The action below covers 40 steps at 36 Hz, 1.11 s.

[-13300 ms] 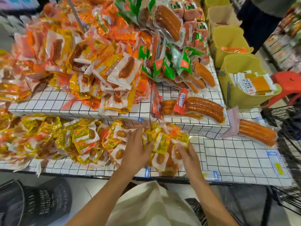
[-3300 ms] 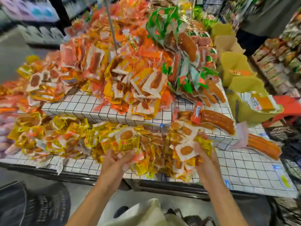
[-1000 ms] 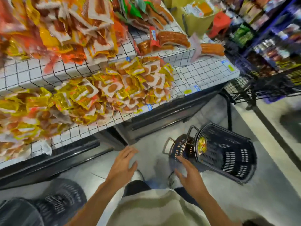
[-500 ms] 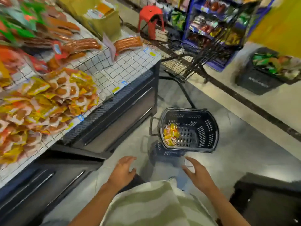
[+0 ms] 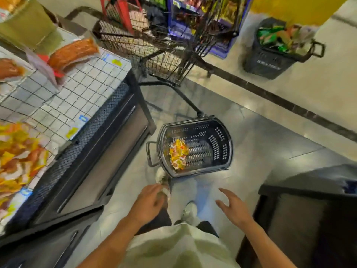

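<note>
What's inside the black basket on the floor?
The black basket holds one small heap of yellow-orange snack packets at its left end. The slotted bottom elsewhere is bare; anything under the heap is hidden.

1. The basket [image 5: 219, 144] is sitting on the floor, just right of the worktop [image 5: 81, 93].
2. Packets [image 5: 178, 155] are lying in the basket's left part.
3. A cart [image 5: 154, 47] is standing behind the basket.
4. The left hand [image 5: 148, 204] and right hand [image 5: 233, 207] are hovering before the basket, apart from it.
</note>
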Each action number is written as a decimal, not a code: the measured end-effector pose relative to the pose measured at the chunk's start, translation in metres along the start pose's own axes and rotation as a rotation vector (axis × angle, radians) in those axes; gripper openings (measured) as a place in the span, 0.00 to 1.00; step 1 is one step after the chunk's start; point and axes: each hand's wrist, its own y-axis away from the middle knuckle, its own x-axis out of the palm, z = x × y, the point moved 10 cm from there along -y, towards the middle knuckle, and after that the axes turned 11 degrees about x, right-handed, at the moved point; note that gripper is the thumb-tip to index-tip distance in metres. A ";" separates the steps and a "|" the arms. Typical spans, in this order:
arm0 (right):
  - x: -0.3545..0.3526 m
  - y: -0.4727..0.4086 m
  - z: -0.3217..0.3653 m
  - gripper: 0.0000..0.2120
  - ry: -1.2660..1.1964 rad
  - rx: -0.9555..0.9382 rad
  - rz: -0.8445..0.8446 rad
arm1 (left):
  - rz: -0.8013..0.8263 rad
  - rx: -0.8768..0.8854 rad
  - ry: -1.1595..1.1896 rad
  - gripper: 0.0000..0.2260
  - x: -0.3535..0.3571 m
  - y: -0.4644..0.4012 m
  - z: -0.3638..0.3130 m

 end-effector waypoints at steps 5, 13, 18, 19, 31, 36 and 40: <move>0.010 -0.019 0.012 0.26 0.032 0.119 0.026 | 0.088 0.010 -0.013 0.19 -0.003 -0.044 0.027; 0.029 -0.082 0.043 0.26 0.004 0.225 0.097 | 0.323 -0.061 -0.039 0.24 0.009 -0.107 0.089; 0.047 -0.142 0.058 0.27 0.063 0.182 0.142 | 0.377 -0.059 -0.052 0.24 0.016 -0.156 0.114; 0.052 -0.157 0.061 0.27 0.068 0.173 0.145 | 0.369 -0.065 -0.043 0.23 0.019 -0.168 0.119; 0.130 -0.369 0.068 0.23 -0.063 0.125 0.232 | 0.321 -0.094 0.004 0.24 0.104 -0.327 0.206; 0.180 -0.463 0.049 0.21 -0.095 0.117 0.282 | 0.270 -0.067 0.016 0.21 0.162 -0.389 0.241; 0.216 -0.532 0.019 0.22 -0.052 0.154 0.298 | 0.326 -0.063 0.008 0.22 0.222 -0.429 0.273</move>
